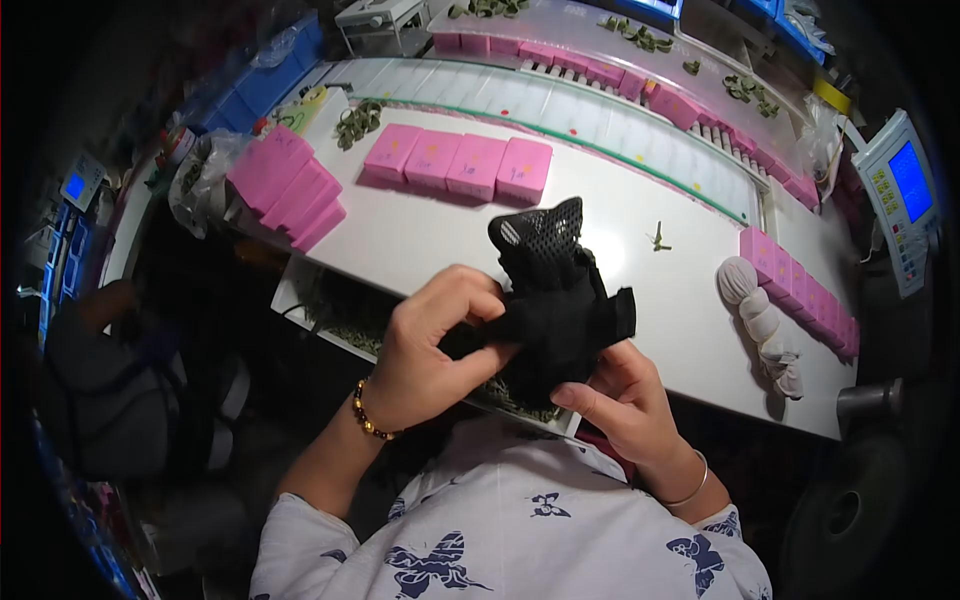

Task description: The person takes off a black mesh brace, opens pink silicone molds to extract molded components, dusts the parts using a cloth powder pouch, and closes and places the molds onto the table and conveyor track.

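A black fabric piece (555,320) with a mesh part at its top is held up over the table's front edge, between both hands. My left hand (440,340), with a beaded bracelet at the wrist, pinches the fabric's left side between thumb and fingers. My right hand (620,405) grips its lower right part, the thumb in front and the fingers partly hidden behind the fabric. Below the fabric, an open drawer (345,340) holds green pieces.
Pink boxes (475,165) stand in a row on the white table (400,235). More pink boxes (285,185) are stacked at left, others (800,290) at right beside a white cloth bundle (760,325). A small green piece (659,238) lies near the middle. A person sits at far left.
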Demonstrator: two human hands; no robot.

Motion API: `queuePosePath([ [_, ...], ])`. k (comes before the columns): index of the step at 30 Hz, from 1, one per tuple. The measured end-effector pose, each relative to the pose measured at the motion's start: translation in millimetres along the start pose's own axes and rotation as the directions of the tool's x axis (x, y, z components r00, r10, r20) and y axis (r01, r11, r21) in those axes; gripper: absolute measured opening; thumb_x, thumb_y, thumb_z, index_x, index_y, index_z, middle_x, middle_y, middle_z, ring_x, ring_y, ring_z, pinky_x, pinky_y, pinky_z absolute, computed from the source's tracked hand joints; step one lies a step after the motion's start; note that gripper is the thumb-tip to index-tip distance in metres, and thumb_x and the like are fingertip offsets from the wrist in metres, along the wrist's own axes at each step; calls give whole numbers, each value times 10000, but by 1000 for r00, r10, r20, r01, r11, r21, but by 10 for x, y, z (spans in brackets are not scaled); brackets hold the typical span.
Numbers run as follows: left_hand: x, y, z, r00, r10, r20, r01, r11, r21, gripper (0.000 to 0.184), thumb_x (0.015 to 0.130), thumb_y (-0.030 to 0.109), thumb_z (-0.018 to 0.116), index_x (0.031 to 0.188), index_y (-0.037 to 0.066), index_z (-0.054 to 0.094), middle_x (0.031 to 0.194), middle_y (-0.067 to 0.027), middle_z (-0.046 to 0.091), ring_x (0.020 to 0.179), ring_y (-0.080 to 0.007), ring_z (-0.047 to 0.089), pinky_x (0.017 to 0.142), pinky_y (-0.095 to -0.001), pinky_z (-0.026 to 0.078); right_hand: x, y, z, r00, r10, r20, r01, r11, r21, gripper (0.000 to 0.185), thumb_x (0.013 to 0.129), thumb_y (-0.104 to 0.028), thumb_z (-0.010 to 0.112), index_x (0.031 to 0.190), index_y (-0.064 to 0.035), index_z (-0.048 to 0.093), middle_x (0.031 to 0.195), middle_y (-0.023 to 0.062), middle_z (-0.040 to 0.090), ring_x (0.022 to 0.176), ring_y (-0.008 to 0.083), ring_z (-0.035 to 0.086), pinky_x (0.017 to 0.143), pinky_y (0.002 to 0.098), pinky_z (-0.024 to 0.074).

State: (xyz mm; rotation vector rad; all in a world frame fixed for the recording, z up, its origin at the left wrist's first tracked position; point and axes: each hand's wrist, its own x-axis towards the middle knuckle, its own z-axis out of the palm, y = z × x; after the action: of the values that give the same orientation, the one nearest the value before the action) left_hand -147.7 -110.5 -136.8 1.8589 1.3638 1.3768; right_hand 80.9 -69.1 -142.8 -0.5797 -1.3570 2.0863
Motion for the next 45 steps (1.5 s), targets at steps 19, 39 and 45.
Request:
queuePosePath([
  [19, -189, -34, 6, 912, 276, -304, -120, 887, 446, 334, 719, 81, 827, 843, 23, 522, 890, -137, 579, 710, -311, 607, 588, -377, 490, 38, 249, 322, 988, -138, 64, 146, 980, -133, 597, 938, -13, 724, 1420, 39, 376, 1254, 94, 524, 1158, 120, 548, 996, 257, 446],
  [39, -785, -186, 34, 866, -468, -174, 492, 740, 459, 182, 726, 49, 695, 779, -14, 533, 783, -190, 556, 713, -399, 592, 641, -456, 488, 4, 412, -49, 979, 203, -26, -190, 849, -494, 368, 955, -116, 720, 1262, -3, 553, 1277, 121, 600, 1131, 162, 611, 857, 291, 555],
  [45, -673, -504, 338, 856, -511, -76, 484, 743, 462, 258, 758, 116, 722, 893, -6, 540, 851, -217, 616, 815, -426, 628, 725, -490, 513, -23, 409, 2, 990, -9, 143, 109, 698, -708, 436, 909, -142, 747, 1318, -75, 609, 1341, 158, 556, 1135, 244, 627, 852, 339, 551],
])
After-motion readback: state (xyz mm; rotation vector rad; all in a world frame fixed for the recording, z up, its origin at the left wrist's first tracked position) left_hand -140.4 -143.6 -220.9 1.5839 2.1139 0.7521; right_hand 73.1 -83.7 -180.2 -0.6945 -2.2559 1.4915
